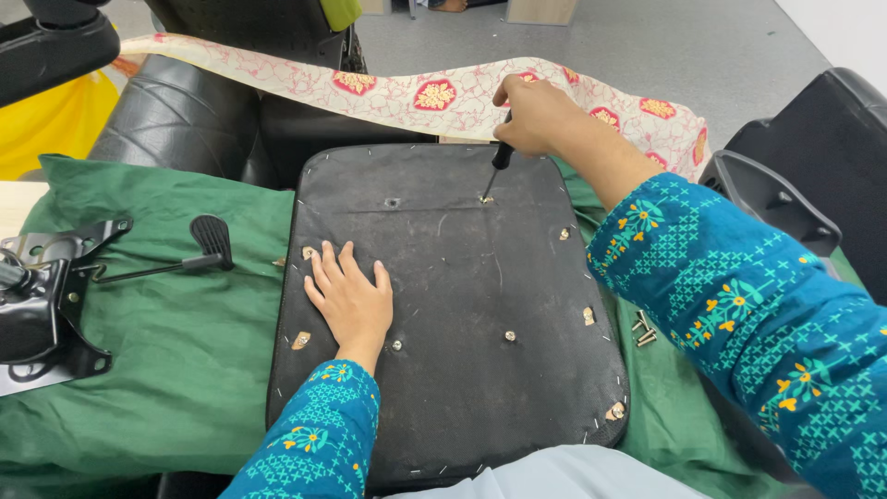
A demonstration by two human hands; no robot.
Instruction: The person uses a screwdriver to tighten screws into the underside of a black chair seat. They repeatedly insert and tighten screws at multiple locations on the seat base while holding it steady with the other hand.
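Green cloth (185,333) carries an upturned seat pad (462,305). Left hand (351,300) lies spread flat on it; right hand (536,115) grips a screwdriver (496,166) in one far screw hole; the other (393,201) looks empty.

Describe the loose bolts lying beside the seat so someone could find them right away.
Start at the black seat base lying upside down on the green cloth. Follow its right edge to just under the patterned right sleeve. The loose bolts lie there on the cloth, unlike those fixed in the base.
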